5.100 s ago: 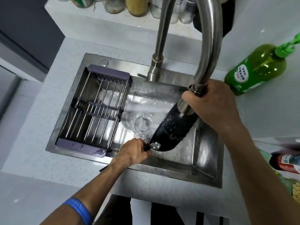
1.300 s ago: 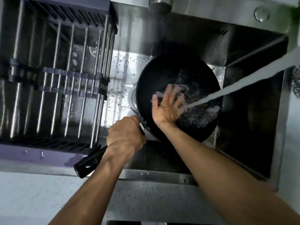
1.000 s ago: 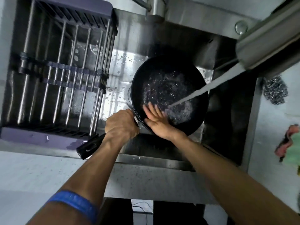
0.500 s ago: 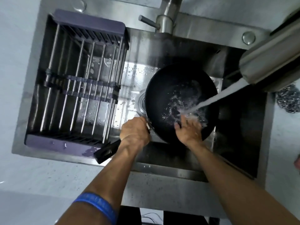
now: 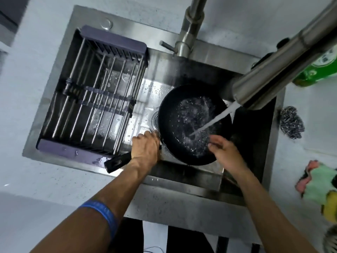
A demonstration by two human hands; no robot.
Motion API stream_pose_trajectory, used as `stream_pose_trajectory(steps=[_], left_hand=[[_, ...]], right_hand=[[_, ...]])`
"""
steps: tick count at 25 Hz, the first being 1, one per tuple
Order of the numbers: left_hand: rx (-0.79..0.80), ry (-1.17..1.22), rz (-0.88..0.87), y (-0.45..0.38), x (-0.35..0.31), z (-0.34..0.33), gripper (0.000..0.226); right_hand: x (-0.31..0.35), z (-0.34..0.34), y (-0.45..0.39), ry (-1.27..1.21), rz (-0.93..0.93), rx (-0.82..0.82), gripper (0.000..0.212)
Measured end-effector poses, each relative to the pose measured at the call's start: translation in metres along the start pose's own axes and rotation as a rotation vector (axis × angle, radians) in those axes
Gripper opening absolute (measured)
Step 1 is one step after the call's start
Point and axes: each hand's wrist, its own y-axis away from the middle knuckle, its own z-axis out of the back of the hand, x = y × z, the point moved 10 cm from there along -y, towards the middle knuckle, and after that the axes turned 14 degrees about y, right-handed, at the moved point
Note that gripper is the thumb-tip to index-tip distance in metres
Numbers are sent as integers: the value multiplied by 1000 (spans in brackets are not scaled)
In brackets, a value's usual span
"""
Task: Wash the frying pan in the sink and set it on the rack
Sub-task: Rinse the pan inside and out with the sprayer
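Black handle [image 5: 117, 160] (middle under left hand [image 5: 145, 148])

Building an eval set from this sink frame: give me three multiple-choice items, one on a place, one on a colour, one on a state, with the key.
1. Where does the rack sit?
A. over the left part of the sink
B. on the counter right of the sink
C. inside the pan

2. What colour is the wristband?
A. red
B. blue
C. white

3. What is the tap doing?
A. turned off
B. dripping onto the rack
C. running into the pan

Key: 1 A, the rack spans the basin's left side. 2 B, a blue band circles the left forearm. 3 C, a stream lands in the pan while the left hand holds its handle and the right hand reaches in.
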Motion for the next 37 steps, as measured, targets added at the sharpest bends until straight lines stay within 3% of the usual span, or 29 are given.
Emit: stream_pose_trajectory(steps=[3,6,8,11,17,20,23,25,27,37], left_hand=[[-19,36,45,16,-7,6,40],[-3,55,-82,21,-20,20,42],[7,96,-153,24,-20,36,43],[76,142,-192,28,-18,56,53],[315,599,-93,49,-17,71,62],[367,1010,-43,51,-21,73,45],[467,1050,-27,56,-17,63,37],[544,1216,-7,57,-18,51,20],[558,1347,8,55,-21,46,28],[495,1243,-29,61,3,44,24]], right_hand=[[92,89,70,-345,388,-191,54],[182,133,122,-187,622,-365,34],[209,143,130,18,574,-493,29],[216,143,128,236,480,-482,38],[220,150,129,324,485,-456,34],[222,150,138,256,519,-492,32],[234,165,147,97,582,-588,33],[238,167,146,102,602,-580,32],[235,163,144,124,607,-556,30],[219,171,114,-25,504,-506,8]])
